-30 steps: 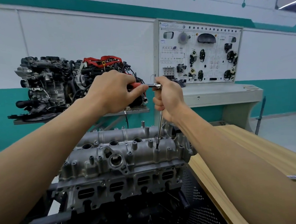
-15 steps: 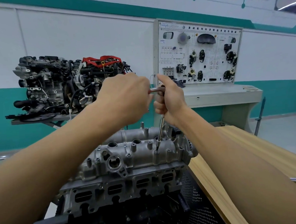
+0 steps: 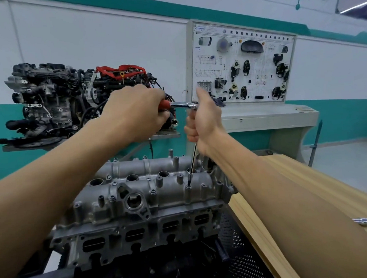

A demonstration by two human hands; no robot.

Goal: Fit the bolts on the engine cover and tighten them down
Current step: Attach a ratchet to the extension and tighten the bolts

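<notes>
Left hand [image 3: 136,111] has swung the red-handled ratchet [image 3: 179,105] leftward, grip wrapped round it; right hand [image 3: 205,121] clasps the chrome extension [image 3: 193,159].

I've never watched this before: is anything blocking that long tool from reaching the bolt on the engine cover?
Nothing visible. The socket sits straight on the bolt in the engine cover; the right hand grips the extension above, the left hand the ratchet handle.

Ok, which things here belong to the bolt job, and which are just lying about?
In use: left hand, right hand, ratchet, extension bar, engine cover.
Lying about: small metal piece on the wooden bench, second engine, training panel.
</notes>
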